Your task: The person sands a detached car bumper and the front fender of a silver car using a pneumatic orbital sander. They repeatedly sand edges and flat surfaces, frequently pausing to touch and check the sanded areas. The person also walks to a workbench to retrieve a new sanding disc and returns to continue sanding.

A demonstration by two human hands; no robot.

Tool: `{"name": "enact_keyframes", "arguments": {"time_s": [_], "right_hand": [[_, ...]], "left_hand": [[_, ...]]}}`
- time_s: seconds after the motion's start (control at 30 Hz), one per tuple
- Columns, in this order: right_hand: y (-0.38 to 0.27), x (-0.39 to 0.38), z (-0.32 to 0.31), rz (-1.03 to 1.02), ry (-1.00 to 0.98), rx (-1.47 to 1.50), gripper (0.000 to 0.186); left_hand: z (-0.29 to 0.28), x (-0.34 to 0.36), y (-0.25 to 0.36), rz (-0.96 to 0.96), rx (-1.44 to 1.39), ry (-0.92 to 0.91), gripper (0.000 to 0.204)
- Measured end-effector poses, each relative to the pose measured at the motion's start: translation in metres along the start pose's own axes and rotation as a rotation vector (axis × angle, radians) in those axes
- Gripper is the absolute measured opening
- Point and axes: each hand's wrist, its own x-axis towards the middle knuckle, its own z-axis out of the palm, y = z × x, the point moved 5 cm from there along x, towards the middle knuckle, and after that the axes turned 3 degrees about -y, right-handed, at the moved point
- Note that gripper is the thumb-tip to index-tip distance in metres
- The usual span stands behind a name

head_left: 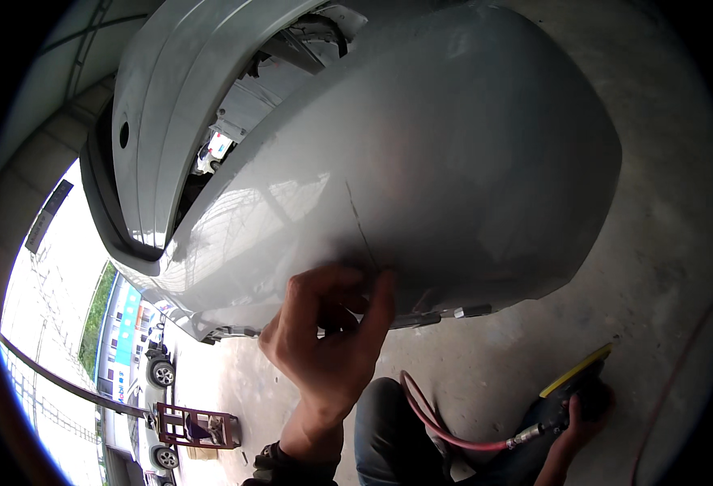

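A grey car bumper panel (470, 162) fills the middle and upper view, glossy at its left, with a thin dark scratch (358, 220) running down it. My left hand (320, 324) is at the panel just below the scratch, fingers curled and closed, thumb raised near the scratch's lower end; whatever the fingers might hold is hidden. At lower right my right hand (576, 425) grips a black sander (583, 389) with a yellow-edged round pad, joined to a red air hose (453, 437), low over my bent legs.
Vehicle bodywork (154, 113) with an open gap stands behind the panel at upper left. A concrete floor (656, 202) surrounds it. A small reddish wooden stand (198, 425), a pole (73, 383) and parked cars (162, 373) are at lower left. Another thin hose crosses the floor at right.
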Motion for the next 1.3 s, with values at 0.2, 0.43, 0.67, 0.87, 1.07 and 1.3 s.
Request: {"name": "enact_keyframes", "arguments": {"time_s": [0.2, 0.43, 0.67, 0.87, 1.07, 1.3], "right_hand": [[-0.003, 0.001, 0.006, -0.005, 0.054, 0.028, 0.072], [0.008, 0.008, 0.002, 0.067, 0.0, -0.005, 0.073], [-0.011, 0.004, 0.02, -0.001, 0.075, 0.002, 0.072], [0.009, 0.013, -0.006, 0.008, 0.116, 0.067, 0.077], [-0.003, 0.011, 0.032, 0.032, -0.083, 0.04, 0.074], [-0.031, 0.011, 0.028, -0.106, 0.007, -0.024, 0.065]], "left_hand": [[-0.006, -0.001, -0.013, -0.109, -0.111, 0.105, 0.023], [0.003, 0.002, -0.002, -0.031, -0.061, 0.025, 0.019], [0.0, -0.004, -0.006, -0.05, -0.047, -0.026, 0.021], [0.015, -0.005, -0.008, -0.007, -0.204, 0.027, 0.019], [-0.022, -0.014, -0.024, -0.108, -0.014, 0.175, 0.016], [-0.015, -0.014, -0.022, -0.066, 0.009, 0.195, 0.017]]}}
